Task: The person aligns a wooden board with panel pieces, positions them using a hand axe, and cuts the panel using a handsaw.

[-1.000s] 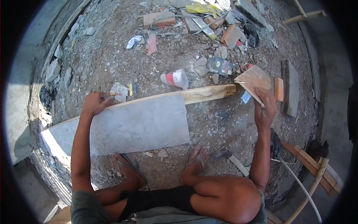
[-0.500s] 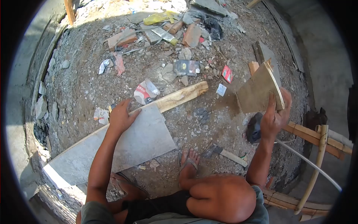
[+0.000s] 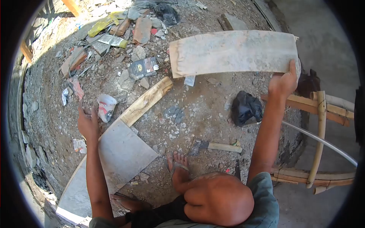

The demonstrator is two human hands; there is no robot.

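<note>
My right hand grips the right end of a pale, flat piece of plywood, raised above the ground with its broad face turned to me. My left hand hovers with fingers spread beside a crumpled white and red paper cup; it appears to hold nothing. Below it lies a larger grey sheet of board, its upper end resting by a wooden plank. A hammer-like tool with a pale wooden handle lies near my sandalled foot; its dark head is partly unclear.
Broken bricks and rubble lie at the upper left, with a dark printed carton nearby. A black plastic bag sits right of centre. Tied bamboo poles and a light pipe stand along the right side.
The plywood in my right hand has swung from nearly edge-on to broadside, extending leftward. My left hand has lifted off the grey board and its fingers have spread. The view has shifted right.
</note>
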